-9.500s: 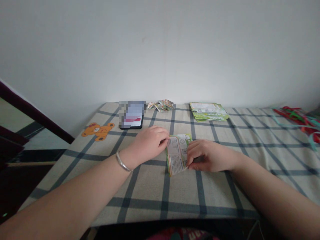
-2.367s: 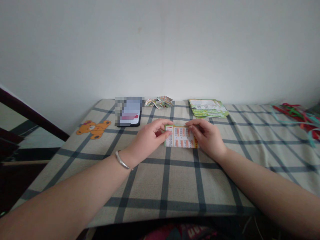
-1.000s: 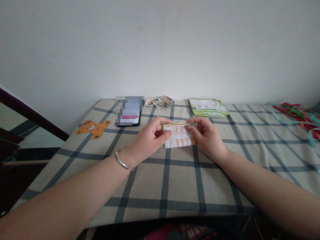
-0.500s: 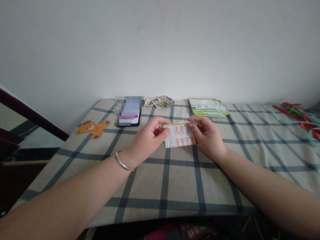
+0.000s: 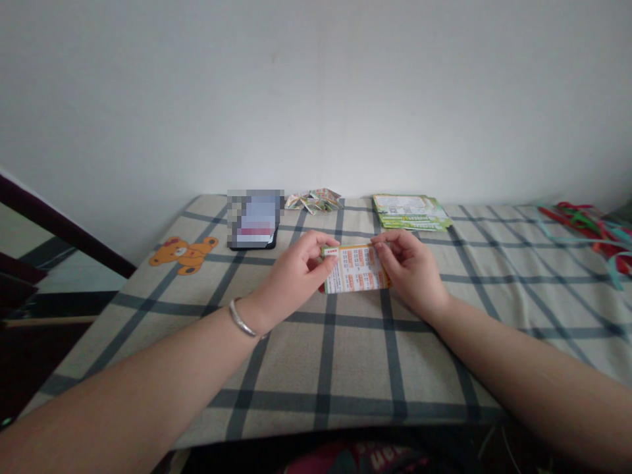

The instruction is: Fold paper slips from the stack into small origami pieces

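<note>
Paper leaflet [image 5: 356, 268] over the cloth-covered bench [image 5: 286, 382], contact unclear | left hand [image 5: 299, 268]: fingers pinching left edge | right hand [image 5: 413, 271]: fingers pinching upper right corner | likely light, pliable, easily creased; best gripped gently at opposite edges

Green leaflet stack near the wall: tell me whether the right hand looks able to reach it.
Probably yes: the leaflet stack lies beyond the right hand, with no object visible between them, though that hand pinches the printed sheet and would need to release it.
</note>
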Available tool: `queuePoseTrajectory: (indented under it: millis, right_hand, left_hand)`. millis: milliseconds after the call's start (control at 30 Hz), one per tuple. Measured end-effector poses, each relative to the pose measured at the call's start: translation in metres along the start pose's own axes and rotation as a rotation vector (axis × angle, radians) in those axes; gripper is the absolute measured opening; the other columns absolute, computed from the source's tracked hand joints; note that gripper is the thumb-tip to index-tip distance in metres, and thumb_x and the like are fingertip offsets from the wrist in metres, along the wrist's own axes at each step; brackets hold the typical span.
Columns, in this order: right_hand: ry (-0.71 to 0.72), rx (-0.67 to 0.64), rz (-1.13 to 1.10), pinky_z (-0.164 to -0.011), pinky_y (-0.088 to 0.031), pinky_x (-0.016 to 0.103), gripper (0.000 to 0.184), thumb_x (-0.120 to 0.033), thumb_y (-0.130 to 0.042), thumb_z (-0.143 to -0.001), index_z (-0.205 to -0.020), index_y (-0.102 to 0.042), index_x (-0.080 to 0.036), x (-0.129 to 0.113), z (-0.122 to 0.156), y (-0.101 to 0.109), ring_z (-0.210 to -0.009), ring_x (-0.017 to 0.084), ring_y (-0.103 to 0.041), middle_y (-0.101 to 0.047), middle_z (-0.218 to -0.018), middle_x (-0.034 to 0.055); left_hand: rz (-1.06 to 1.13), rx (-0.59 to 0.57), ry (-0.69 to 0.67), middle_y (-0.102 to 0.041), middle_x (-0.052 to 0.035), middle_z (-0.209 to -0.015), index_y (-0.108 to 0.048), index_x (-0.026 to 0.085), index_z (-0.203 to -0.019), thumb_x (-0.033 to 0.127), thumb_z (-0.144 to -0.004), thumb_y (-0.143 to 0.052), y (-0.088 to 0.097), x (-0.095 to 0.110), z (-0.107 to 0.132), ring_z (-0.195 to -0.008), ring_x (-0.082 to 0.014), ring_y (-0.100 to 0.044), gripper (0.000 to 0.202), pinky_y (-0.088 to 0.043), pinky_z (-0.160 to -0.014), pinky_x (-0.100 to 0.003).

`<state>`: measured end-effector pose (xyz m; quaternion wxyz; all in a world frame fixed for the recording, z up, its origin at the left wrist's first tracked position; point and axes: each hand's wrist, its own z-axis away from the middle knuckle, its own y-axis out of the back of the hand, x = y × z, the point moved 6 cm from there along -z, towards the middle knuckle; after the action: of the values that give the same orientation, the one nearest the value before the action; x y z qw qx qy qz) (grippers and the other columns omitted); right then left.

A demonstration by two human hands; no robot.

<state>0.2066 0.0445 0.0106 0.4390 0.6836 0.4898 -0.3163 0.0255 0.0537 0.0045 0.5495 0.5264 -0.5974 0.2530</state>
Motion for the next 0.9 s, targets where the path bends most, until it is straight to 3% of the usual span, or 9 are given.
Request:
queuePoseTrajectory:
  millis: [200, 400, 667, 900]
  right_hand:
    - [0.006, -0.055, 0.039, -0.045, -0.032, 0.025, 0.015, -0.036, -0.055, -0.089, -0.096, -0.057, -0.023, 0.0021, 0.0005, -0.0011, -0.053, 0.012, -0.041, -0.047, -0.064, -0.0029]
    - [0.030, -0.090, 0.113, -0.041, -0.020, 0.024, 0.021, -0.031, -0.065, -0.082, -0.100, -0.056, -0.023, -0.0026, 0.0006, -0.0028, -0.047, 0.009, -0.028, -0.030, -0.057, -0.0083]
    - [0.007, -0.052, 0.034, -0.040, -0.018, 0.023, 0.023, -0.031, -0.067, -0.081, -0.096, -0.051, -0.022, 0.0030, 0.0007, -0.0037, -0.046, 0.008, -0.026, -0.028, -0.056, -0.0102]
    - [-0.041, -0.026, -0.031, -0.041, -0.024, 0.022, 0.025, -0.034, -0.066, -0.081, -0.094, -0.048, -0.023, 0.0070, 0.0011, -0.0041, -0.046, 0.007, -0.031, -0.034, -0.058, -0.0095]
  left_hand:
    - [0.003, 0.056, 0.024, -0.063, -0.0012, -0.081, -0.051, 0.019, -0.107, 0.030, -0.090, -0.054, 0.0027, 0.0039, 0.0018, -0.056, -0.0092, -0.058, 0.021, -0.047, -0.037, -0.014]
    - [-0.015, 0.087, 0.004, -0.062, -0.0016, -0.080, -0.051, 0.018, -0.108, 0.029, -0.090, -0.053, 0.0035, 0.0041, 0.0017, -0.055, -0.0099, -0.058, 0.021, -0.047, -0.036, -0.015]
    - [-0.070, 0.087, -0.114, -0.066, -0.0033, -0.087, -0.054, 0.016, -0.099, 0.023, -0.091, -0.051, 0.0077, 0.0061, -0.0010, -0.073, -0.0119, -0.065, 0.011, -0.051, -0.057, -0.019]
    - [-0.048, 0.037, -0.085, -0.066, -0.0016, -0.082, -0.052, 0.017, -0.099, 0.027, -0.089, -0.055, 0.0047, 0.0060, -0.0008, -0.067, -0.0113, -0.063, 0.014, -0.048, -0.056, -0.021]
